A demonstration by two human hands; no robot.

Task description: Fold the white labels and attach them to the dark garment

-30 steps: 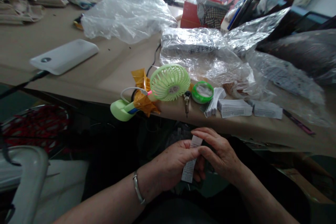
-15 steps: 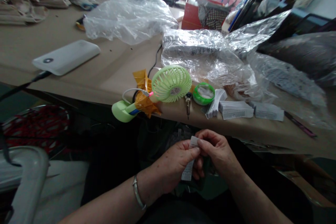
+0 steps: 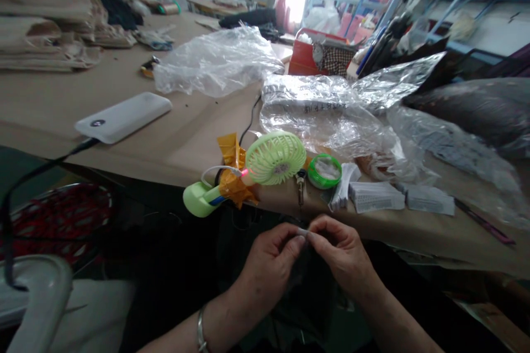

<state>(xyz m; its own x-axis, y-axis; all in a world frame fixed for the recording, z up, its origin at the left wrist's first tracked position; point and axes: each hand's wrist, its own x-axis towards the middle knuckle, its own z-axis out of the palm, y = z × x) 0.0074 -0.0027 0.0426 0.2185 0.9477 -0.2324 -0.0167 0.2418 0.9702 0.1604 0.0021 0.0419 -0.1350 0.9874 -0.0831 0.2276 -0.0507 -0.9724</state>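
Paper strip [image 3: 302, 232] shorter than in earlier view, apparently folded small; L hand [image 3: 269, 267] and R hand [image 3: 342, 251] both pinched it at fingertips. Folded slips [image 3: 376, 197] lay on table [image 3: 414, 231].

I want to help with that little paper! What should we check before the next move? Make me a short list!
1. Is the paper strip held by both hands? Ok: the left hand and right hand pinch it.
2. Is the strip flat? Cannot tell: fingers hide most of it.
3. Are the folded paper stacks well back from the table edge? Not ok: they sit close to it.
4. Is the green mini fan apart from those stacks? Ok: a green ring lies between.
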